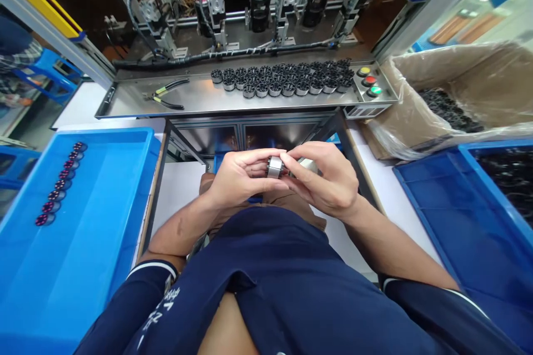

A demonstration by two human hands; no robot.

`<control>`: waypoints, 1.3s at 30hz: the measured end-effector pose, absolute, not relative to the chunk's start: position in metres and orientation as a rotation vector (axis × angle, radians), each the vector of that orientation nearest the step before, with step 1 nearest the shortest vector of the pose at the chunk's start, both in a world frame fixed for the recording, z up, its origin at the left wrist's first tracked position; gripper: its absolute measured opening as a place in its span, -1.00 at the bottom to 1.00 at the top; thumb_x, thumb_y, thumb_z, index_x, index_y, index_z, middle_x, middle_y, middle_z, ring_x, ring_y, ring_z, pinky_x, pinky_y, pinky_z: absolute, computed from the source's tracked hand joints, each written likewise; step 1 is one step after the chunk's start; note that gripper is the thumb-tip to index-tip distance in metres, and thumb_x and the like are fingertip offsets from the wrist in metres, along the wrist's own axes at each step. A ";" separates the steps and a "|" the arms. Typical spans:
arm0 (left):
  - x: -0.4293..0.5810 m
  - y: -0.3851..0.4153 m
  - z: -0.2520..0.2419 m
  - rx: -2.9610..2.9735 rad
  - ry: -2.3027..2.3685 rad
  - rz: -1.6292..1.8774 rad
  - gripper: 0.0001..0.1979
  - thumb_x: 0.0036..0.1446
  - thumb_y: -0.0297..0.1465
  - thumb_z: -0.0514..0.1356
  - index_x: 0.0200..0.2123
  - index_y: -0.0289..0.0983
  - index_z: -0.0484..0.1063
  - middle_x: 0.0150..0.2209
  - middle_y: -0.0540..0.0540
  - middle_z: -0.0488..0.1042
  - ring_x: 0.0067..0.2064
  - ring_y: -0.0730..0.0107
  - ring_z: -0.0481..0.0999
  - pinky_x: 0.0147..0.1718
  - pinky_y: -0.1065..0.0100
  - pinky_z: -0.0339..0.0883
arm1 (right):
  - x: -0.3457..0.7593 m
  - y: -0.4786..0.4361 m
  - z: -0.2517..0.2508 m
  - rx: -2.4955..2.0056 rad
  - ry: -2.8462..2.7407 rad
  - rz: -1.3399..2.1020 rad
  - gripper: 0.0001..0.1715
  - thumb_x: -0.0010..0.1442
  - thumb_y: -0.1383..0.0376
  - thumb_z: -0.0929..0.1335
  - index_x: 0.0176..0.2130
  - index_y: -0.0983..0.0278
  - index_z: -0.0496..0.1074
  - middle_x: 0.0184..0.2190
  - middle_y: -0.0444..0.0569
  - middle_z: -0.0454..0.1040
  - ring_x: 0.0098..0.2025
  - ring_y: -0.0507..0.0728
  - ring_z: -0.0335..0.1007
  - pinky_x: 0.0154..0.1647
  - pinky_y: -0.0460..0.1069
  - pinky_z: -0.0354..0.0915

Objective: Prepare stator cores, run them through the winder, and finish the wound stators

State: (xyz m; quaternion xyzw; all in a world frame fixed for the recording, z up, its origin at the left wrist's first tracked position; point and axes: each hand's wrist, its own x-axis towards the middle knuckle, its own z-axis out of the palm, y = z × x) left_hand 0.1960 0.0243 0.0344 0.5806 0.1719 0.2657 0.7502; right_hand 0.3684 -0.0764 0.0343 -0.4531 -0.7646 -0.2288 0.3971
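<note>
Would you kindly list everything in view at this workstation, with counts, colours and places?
held ring part: one, silvery, pinched between both hands
loose ring parts: dozens, dark grey, in rows on the shelf
steel shelf: one, silver, ahead of the person
pliers: one pair, black and yellow handles, shelf's left part
push buttons: three, yellow, red, green, shelf's right end
machine: one, grey and black, behind the shelf
left tray: one, blue, holding a row of wound parts
right trays: two, blue, at right
cardboard box: one, brown, plastic-lined, right rear
left hand: fingers on the ring part
right hand: fingers on the ring part
</note>
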 end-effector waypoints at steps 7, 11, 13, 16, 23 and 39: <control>0.194 0.025 0.016 1.343 0.440 0.593 -0.42 -0.09 -0.26 0.49 0.05 -0.25 0.56 -0.05 -0.14 0.65 -0.08 0.20 0.66 -0.05 0.26 0.56 | 0.368 -0.066 0.015 -1.182 -1.901 -0.524 -0.44 0.27 0.30 0.42 0.23 0.20 0.33 -0.16 0.11 0.56 -0.15 0.22 0.55 -0.22 0.14 0.55; 0.182 0.034 -0.012 1.227 0.466 0.559 -0.53 0.15 -0.23 0.34 0.13 -0.21 0.50 0.10 -0.24 0.56 -0.07 0.23 0.67 -0.07 0.28 0.57 | 0.366 -0.069 -0.005 -1.278 -1.854 -0.375 -0.30 0.26 0.29 0.43 0.32 0.29 0.23 -0.18 0.19 0.54 -0.17 0.26 0.55 -0.27 0.14 0.56; 0.173 0.048 -0.021 1.215 0.534 0.656 -0.57 0.19 -0.24 0.31 0.11 -0.20 0.51 0.12 -0.24 0.54 -0.10 0.27 0.68 -0.06 0.29 0.57 | 0.371 -0.071 -0.017 -1.319 -1.870 -0.281 -0.28 0.26 0.34 0.43 0.33 0.32 0.22 -0.19 0.21 0.53 -0.19 0.26 0.56 -0.30 0.14 0.57; 0.161 0.082 -0.016 1.416 0.724 0.874 -0.61 0.20 -0.28 0.30 0.09 -0.21 0.53 0.11 -0.21 0.54 -0.06 0.30 0.66 -0.02 0.30 0.56 | 0.381 -0.066 -0.030 -1.367 -1.897 -0.146 -0.30 0.27 0.38 0.40 0.34 0.29 0.24 -0.20 0.21 0.53 -0.23 0.26 0.56 -0.32 0.13 0.57; 0.181 0.193 0.017 2.312 0.874 1.075 -0.68 0.15 -0.41 0.33 0.00 -0.19 0.58 -0.01 -0.13 0.64 0.03 0.20 0.63 0.09 0.16 0.51 | 0.398 0.002 -0.016 -1.329 -1.843 0.098 -0.43 0.22 0.47 0.41 0.21 0.31 0.40 -0.23 0.13 0.56 -0.27 0.20 0.57 -0.35 0.05 0.56; 0.236 0.199 0.008 2.583 0.755 0.404 -0.65 0.37 -0.44 0.00 0.13 -0.23 0.43 0.25 -0.19 0.43 0.04 0.21 0.54 0.02 0.15 0.43 | 0.418 0.093 0.079 -1.526 -1.768 0.413 -0.81 0.29 0.40 0.38 -0.08 0.31 0.54 -0.26 0.09 0.59 -0.25 0.14 0.56 -0.18 0.04 0.54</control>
